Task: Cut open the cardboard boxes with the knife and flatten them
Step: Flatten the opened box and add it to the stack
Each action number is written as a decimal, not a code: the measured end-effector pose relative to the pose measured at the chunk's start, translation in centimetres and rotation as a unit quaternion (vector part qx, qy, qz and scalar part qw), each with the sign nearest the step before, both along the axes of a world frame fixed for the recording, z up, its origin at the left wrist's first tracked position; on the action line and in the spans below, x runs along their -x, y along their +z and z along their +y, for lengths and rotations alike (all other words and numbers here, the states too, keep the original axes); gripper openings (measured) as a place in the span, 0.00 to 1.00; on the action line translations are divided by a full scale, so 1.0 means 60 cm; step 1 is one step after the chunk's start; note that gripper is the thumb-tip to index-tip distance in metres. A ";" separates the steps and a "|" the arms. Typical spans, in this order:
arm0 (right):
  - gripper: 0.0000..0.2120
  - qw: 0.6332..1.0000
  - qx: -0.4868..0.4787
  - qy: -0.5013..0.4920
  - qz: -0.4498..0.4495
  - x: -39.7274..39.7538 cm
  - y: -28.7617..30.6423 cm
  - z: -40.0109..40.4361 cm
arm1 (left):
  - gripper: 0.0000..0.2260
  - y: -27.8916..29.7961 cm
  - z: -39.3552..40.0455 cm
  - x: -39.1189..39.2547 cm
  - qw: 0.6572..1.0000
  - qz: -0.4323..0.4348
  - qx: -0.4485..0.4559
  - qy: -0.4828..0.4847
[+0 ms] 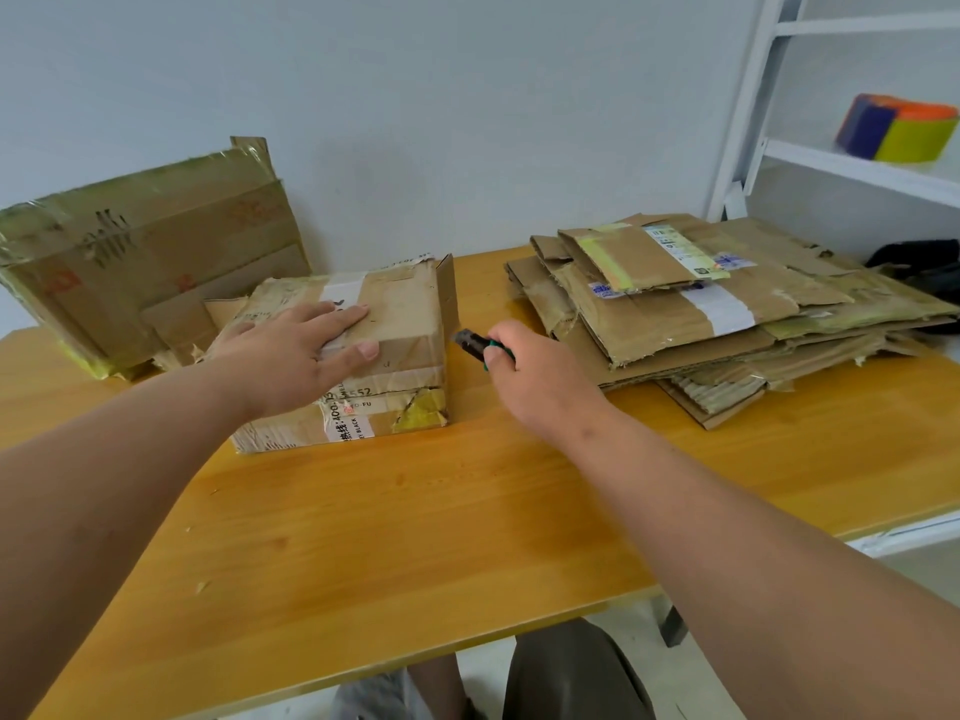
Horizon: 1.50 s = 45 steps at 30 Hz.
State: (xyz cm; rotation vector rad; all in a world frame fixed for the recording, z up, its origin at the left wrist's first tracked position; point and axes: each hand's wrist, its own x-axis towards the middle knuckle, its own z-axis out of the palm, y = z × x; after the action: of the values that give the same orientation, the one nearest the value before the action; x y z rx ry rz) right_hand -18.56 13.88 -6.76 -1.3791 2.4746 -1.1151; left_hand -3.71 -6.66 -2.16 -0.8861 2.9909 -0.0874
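A taped cardboard box (400, 314) stands on the wooden table (415, 537), left of centre. My left hand (296, 350) lies flat on its top with straight fingers, the thumb over the near edge. My right hand (530, 371) grips a black and green utility knife (475, 346) just right of the box; the knife's tip points at the box's right side. A pile of flattened boxes (717, 314) lies at the right of the table. A larger taped box (140, 262) leans against the wall at the back left.
A white metal shelf (857, 168) stands at the back right with a coloured object (898, 128) on it. A dark object (919, 267) lies behind the flattened pile. My knees show under the table's near edge.
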 end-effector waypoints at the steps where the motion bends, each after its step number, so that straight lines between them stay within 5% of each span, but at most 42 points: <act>1: 0.10 1.000 0.000 0.006 0.004 0.001 0.000 -0.002 | 0.44 -0.001 -0.001 0.000 1.000 0.002 0.000 0.000; 16: 0.07 0.995 -0.012 0.035 0.088 0.004 -0.027 0.002 | 0.43 -0.007 -0.007 0.002 1.000 0.014 -0.003 0.007; 22: 0.08 0.982 -0.086 0.025 0.164 0.005 -0.049 0.006 | 0.43 -0.008 -0.006 0.003 1.000 0.013 -0.002 0.008; 45: 0.07 0.976 -0.129 0.011 0.177 -0.004 -0.048 -0.004 | 0.35 0.001 0.008 0.005 1.000 -0.004 -0.005 0.020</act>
State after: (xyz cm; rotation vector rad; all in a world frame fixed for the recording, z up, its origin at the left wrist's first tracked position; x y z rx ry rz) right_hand -18.31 13.62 -9.66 -1.6348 2.7065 -0.5510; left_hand -3.99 -6.20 -2.10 -0.9412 2.9622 -0.0734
